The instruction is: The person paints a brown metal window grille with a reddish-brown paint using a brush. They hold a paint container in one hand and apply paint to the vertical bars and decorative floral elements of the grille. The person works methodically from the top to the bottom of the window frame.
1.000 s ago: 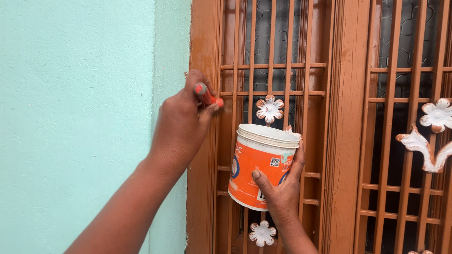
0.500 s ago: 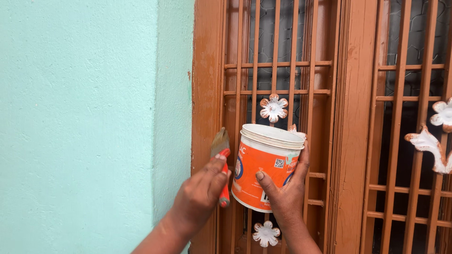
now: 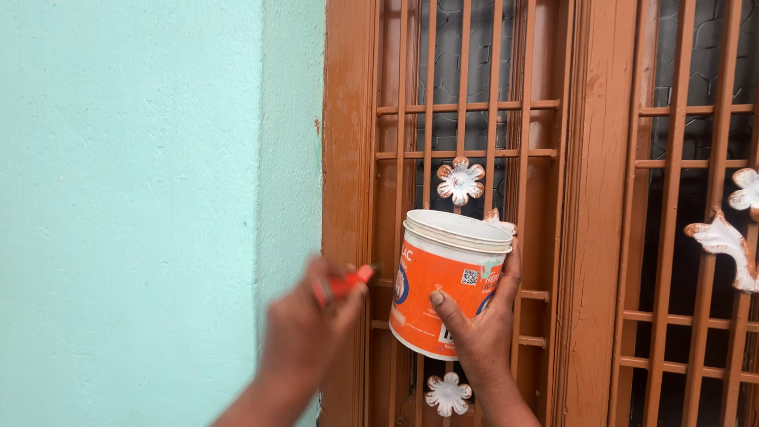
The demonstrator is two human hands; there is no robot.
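While blurred, left hand (image 3: pixel 304 336) clenched on red brush handle (image 3: pixel 345 282), bristles not visible, against brown window frame (image 3: pixel 345 158). Mint-green wall (image 3: pixel 134 198) left of it. Right of it, close by, orange paint bucket (image 3: pixel 439 281) with white rim, upright, grasped from below and behind by right hand (image 3: pixel 478 324). Brown grille bars (image 3: pixel 462 119) behind bucket; white flower ornaments (image 3: pixel 460 180) above and below right hand.
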